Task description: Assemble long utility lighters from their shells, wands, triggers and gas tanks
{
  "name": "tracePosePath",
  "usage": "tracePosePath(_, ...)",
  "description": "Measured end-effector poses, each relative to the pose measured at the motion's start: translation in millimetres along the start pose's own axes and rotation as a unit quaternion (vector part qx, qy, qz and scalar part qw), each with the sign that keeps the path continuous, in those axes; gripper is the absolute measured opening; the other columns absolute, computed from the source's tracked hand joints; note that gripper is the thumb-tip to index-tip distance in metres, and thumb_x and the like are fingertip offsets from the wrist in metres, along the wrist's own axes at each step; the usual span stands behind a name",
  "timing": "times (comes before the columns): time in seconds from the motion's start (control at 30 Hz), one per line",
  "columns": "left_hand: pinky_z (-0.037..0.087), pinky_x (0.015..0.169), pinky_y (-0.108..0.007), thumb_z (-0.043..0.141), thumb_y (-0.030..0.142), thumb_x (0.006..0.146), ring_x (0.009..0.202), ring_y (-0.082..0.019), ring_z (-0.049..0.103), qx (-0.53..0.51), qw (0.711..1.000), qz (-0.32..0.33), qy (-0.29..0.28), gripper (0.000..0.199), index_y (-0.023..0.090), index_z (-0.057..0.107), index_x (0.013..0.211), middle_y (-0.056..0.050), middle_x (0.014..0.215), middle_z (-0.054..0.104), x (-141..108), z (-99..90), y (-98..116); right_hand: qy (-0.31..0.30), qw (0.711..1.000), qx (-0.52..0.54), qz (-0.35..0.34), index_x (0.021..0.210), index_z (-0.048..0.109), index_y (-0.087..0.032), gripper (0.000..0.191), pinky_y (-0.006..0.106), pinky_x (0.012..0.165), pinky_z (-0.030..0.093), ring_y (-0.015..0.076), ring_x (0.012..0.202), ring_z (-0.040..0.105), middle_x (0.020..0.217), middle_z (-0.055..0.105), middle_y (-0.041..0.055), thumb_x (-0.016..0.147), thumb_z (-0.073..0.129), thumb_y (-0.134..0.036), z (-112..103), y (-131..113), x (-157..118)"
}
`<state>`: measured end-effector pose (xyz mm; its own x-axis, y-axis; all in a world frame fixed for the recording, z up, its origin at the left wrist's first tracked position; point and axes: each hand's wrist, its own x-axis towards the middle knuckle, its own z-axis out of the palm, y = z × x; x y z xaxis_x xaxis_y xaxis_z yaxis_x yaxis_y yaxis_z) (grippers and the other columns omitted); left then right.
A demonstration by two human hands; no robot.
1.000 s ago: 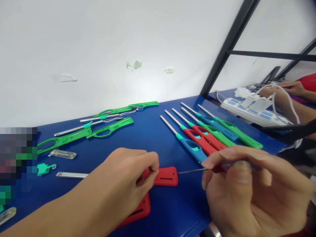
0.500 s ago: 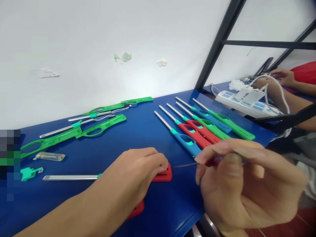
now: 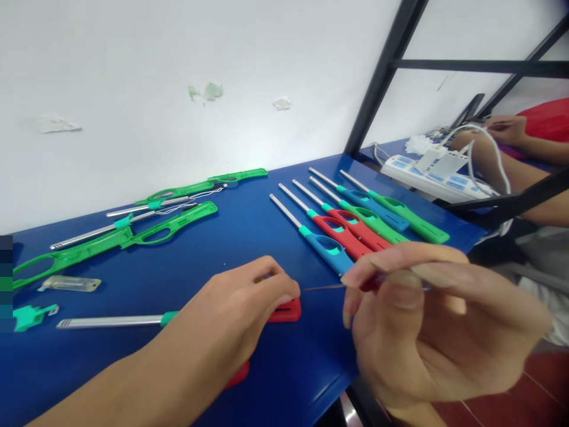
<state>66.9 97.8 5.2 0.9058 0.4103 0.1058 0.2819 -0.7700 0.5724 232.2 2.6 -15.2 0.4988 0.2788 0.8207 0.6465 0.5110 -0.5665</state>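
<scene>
My left hand [image 3: 240, 305] is closed on a red gas lighter [image 3: 291, 313] lying on the blue table. The palm covers most of its handle; the red butt end shows past the fingers, and its silver barrel [image 3: 111, 321] sticks out to the left. In my right hand [image 3: 440, 332] a thin screwdriver [image 3: 324, 288] is pinched, its reddish handle mostly hidden by the fingers. The bare shaft points left, its tip apart from my left fingers and the lighter. Under my left wrist, part of another red plastic piece [image 3: 239, 375] peeks out.
Several finished-looking lighters in a row, such as a blue one [image 3: 331, 252], lie at the back right. Opened green shells [image 3: 173, 228], a clear fuel tank [image 3: 73, 283] and a teal part [image 3: 33, 317] lie left. Beyond a black frame [image 3: 377, 77] are a power strip [image 3: 435, 178] and another person's arms.
The view has swung slightly, so the table and parts appear further left. Both hands keep their grips, and the screwdriver stays close to the red lighter's end.
</scene>
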Motion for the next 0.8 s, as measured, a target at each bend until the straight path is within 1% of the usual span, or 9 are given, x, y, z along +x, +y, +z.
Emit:
tracePosePath(0.07, 0.050, 0.080, -0.023, 0.039, 0.001, 0.099, 0.087, -0.013, 0.069, 0.015, 1.000, 0.010, 0.010, 0.038, 0.027, 0.065, 0.109, 0.000, 0.111, 0.067, 1.0, -0.2, 1.8, 0.030, 0.999, -0.005, 0.034, 0.103, 0.066, -0.030, 0.023, 0.029, 0.047, 0.057, 0.0159, 0.082, 0.067, 0.105, 0.066, -0.0027, 0.098, 0.064, -0.007, -0.2, 0.3, -1.8)
tracePosePath(0.1, 0.050, 0.079, -0.022, 0.039, 0.001, 0.099, 0.085, -0.013, 0.069, 0.024, 1.000, 0.014, 0.014, 0.038, 0.026, 0.066, 0.109, -0.001, 0.111, 0.067, 1.6, -0.1, 2.8, 0.031, 0.999, -0.007, 0.034, 0.101, 0.065, -0.029, 0.022, 0.030, 0.050, 0.059, 0.0151, 0.081, 0.067, 0.107, 0.065, -0.0029, 0.098, 0.064, -0.007, -0.4, 0.5, -2.5)
tracePosePath(0.17, 0.051, 0.077, -0.022, 0.039, 0.003, 0.101, 0.082, -0.013, 0.069, 0.037, 0.999, 0.023, 0.020, 0.037, 0.026, 0.067, 0.111, -0.002, 0.110, 0.068, 2.5, 0.4, 4.4, 0.032, 0.999, -0.012, 0.029, 0.099, 0.064, -0.028, 0.024, 0.033, 0.057, 0.062, 0.0134, 0.079, 0.067, 0.107, 0.065, -0.0040, 0.096, 0.064, -0.004, -0.7, 0.8, -3.2)
tracePosePath(0.23, 0.051, 0.076, -0.021, 0.040, 0.005, 0.102, 0.079, -0.012, 0.068, 0.045, 0.998, 0.031, 0.025, 0.036, 0.026, 0.068, 0.113, -0.002, 0.108, 0.070, 3.0, 1.2, 4.8, 0.027, 0.999, -0.016, 0.026, 0.098, 0.063, -0.028, 0.026, 0.034, 0.060, 0.063, 0.0125, 0.078, 0.067, 0.106, 0.064, -0.0052, 0.095, 0.064, -0.002, -1.3, 0.8, -2.9)
tracePosePath(0.3, 0.051, 0.074, -0.021, 0.041, 0.007, 0.104, 0.076, -0.012, 0.067, 0.049, 0.998, 0.031, 0.030, 0.033, 0.026, 0.067, 0.112, -0.001, 0.103, 0.070, 3.0, 1.8, 4.2, 0.029, 0.999, -0.016, 0.027, 0.098, 0.062, -0.027, 0.027, 0.033, 0.059, 0.062, 0.0130, 0.079, 0.068, 0.105, 0.065, -0.0052, 0.094, 0.065, -0.001, -2.1, 0.5, -2.3)
tracePosePath(0.43, 0.049, 0.069, -0.020, 0.042, 0.009, 0.104, 0.072, -0.012, 0.066, 0.062, 0.997, 0.031, 0.034, 0.030, 0.025, 0.068, 0.104, 0.000, 0.096, 0.071, 1.7, -0.3, 2.2, 0.025, 0.999, -0.006, 0.038, 0.099, 0.063, -0.028, 0.028, 0.032, 0.055, 0.060, 0.0147, 0.081, 0.069, 0.103, 0.067, -0.0046, 0.092, 0.068, -0.001, -2.9, 0.0, -2.4)
tracePosePath(0.57, 0.051, 0.071, -0.021, 0.042, 0.009, 0.102, 0.076, -0.012, 0.068, 0.068, 0.996, 0.050, 0.030, 0.033, 0.024, 0.071, 0.105, -0.002, 0.103, 0.072, 0.7, -4.9, 0.3, 0.035, 0.998, -0.006, 0.048, 0.096, 0.065, -0.030, 0.024, 0.035, 0.058, 0.063, 0.0139, 0.079, 0.069, 0.104, 0.068, -0.0062, 0.095, 0.069, -0.007, -1.2, 0.1, -3.6)
tracePosePath(0.67, 0.051, 0.073, -0.022, 0.043, 0.009, 0.102, 0.080, -0.013, 0.069, 0.068, 0.996, 0.051, 0.024, 0.033, 0.024, 0.071, 0.107, -0.002, 0.108, 0.073, 0.0, -5.8, -2.1, 0.038, 0.998, -0.007, 0.045, 0.096, 0.065, -0.030, 0.025, 0.035, 0.061, 0.065, 0.0131, 0.079, 0.068, 0.103, 0.067, -0.0071, 0.094, 0.069, -0.006, -1.1, 0.2, -3.8)
tracePosePath(0.8, 0.049, 0.076, -0.024, 0.042, 0.007, 0.104, 0.086, -0.012, 0.069, 0.068, 0.996, 0.048, 0.011, 0.033, 0.027, 0.067, 0.114, 0.001, 0.113, 0.072, -1.0, -2.6, -5.6, 0.012, 0.999, -0.012, 0.028, 0.097, 0.065, -0.029, 0.027, 0.034, 0.061, 0.065, 0.0132, 0.080, 0.069, 0.098, 0.066, -0.0066, 0.093, 0.067, -0.002, -3.8, -1.4, -0.5)
